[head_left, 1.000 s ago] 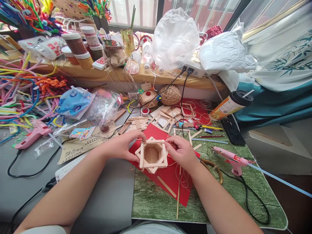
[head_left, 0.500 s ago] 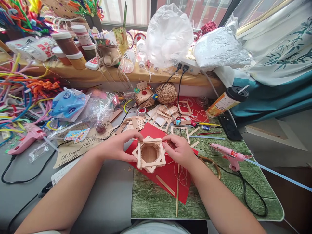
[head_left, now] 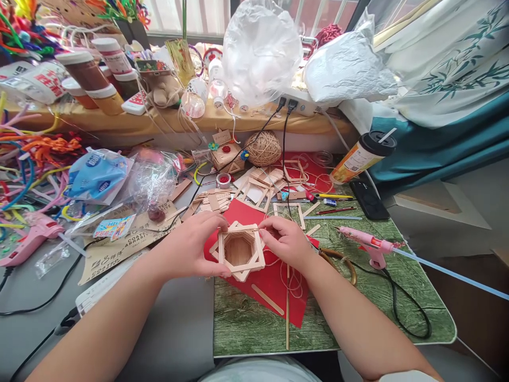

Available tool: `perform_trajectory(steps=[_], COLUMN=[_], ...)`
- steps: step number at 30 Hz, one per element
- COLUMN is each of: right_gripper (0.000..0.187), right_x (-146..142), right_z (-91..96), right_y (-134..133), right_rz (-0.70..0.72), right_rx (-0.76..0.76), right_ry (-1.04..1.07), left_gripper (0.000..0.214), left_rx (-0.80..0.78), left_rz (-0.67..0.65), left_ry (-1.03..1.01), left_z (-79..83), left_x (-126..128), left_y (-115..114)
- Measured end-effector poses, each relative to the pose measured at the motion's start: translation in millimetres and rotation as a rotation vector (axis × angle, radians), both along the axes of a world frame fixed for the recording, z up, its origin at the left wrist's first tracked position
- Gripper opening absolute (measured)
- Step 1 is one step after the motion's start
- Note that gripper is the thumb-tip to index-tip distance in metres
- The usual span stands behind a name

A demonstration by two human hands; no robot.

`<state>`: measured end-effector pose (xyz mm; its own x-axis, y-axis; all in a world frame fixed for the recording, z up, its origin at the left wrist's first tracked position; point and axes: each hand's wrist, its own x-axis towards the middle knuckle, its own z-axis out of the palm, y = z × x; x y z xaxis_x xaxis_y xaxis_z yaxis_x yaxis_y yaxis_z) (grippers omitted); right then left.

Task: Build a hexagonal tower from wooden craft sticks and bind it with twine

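A small octagonal-looking box of stacked craft sticks [head_left: 243, 268] is held over a red sheet of paper, its hollow tilted toward me. My left hand [head_left: 194, 245] grips its left side, thumb at the near corner and fingers at the far one. At the far right corner, my right hand [head_left: 284, 241] pinches a thin piece of twine [head_left: 294, 284] against the top edge; loose loops of it trail below onto the red paper [head_left: 296, 313]. The exact pinch point is partly hidden by the fingers. One loose craft stick [head_left: 267, 300] lies on the paper near a thin wooden rod [head_left: 287, 323].
A pink glue gun [head_left: 368, 244] lies at right, another pink glue gun [head_left: 34, 239] at left. Behind the box are stick piles [head_left: 212, 200] and a twine ball [head_left: 263, 148]. A lidded drink cup [head_left: 361, 156] stands near a phone [head_left: 369, 200]. Black cords cross the table.
The camera view has shifted slightly, moving the scene leftward. My left thumb now reaches farther along the box's near side. My right hand stays pinched at the far right corner.
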<state>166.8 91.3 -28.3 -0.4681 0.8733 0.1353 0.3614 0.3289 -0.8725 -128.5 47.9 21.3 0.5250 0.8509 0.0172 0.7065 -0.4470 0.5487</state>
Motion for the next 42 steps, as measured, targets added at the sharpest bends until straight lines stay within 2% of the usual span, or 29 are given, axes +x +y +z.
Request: perform_trajectory(steps=[5,9,13,20,27,36,39,42], right_gripper=[0.015,0.013,0.011,0.013,0.013,0.011,0.010,0.011], right_x=[0,1,2,2,-1,-1,0,0], right_z=[-1.5,-2.3,-4.1,-1.9,0.3,0.3,0.9,-1.9], right_y=[0,0,-1,-3,-4,-4,-4,-3], right_rz=[-0.004,0.018,-0.004,-0.043,-0.052,-0.041,-0.028,-0.030], right_rx=[0.023,0.072,0.102,0.201,0.194,0.229,0.234,0.217], right_ry=[-0.003,-0.001,0.006,0.102,0.142,0.172,0.179,0.198], left_gripper=[0.087,0.081,0.078,0.081,0.092,0.102,0.112,0.132], left_rx=[0.164,0.168,0.162,0.168,0.208,0.140,0.116,0.069], left_rz=[-0.008,-0.009,-0.009,-0.010,-0.017,-0.016,0.007,0.087], left_ry=[0.188,0.278,0.293,0.248,0.218,0.164,0.113,-0.050], left_z=[16.1,25.1,26.9,22.4,16.7,9.7,4.7,-11.9], left_x=[11,16,17,15,9,4,4,4], left_y=[-12,-17,-17,-17,-18,-15,-22,-36])
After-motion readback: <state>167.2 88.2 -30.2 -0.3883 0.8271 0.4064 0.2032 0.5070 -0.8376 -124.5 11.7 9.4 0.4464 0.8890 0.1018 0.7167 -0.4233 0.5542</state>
